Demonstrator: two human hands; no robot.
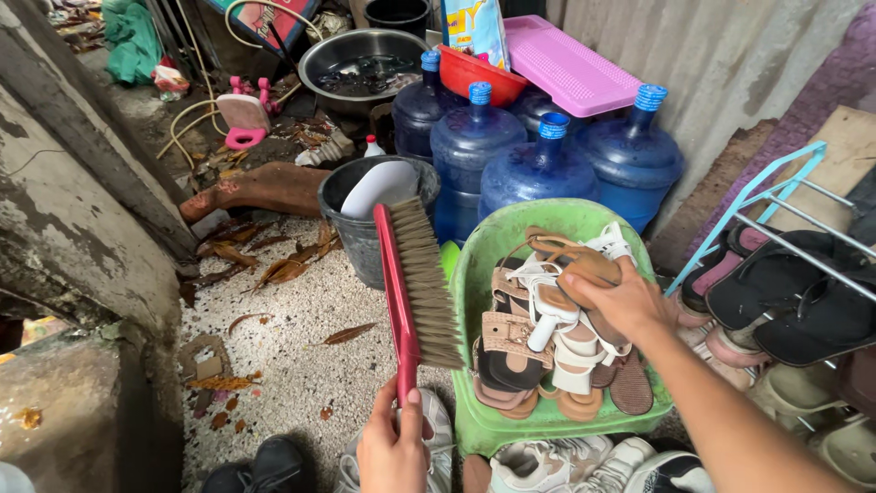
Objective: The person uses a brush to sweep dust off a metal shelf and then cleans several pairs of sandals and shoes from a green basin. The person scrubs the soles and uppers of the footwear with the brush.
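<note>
My left hand [394,445] grips the red handle of a long brush [415,283] with tan bristles, held upright and tilted, bristles facing right. My right hand [613,297] reaches from the lower right into a green plastic tub [474,265] and holds a brown sandal [573,260] at the top of a pile of brown and white sandals [538,351]. The brush hangs just left of the tub's rim, apart from the sandals.
Several blue water jugs [538,169] stand behind the tub, with a grey bucket [351,215] to their left. A shoe rack [789,265] with dark slippers is on the right. White sneakers [547,461] lie below the tub. Dry leaves litter the pebbled floor [283,338]; a concrete wall [73,210] is left.
</note>
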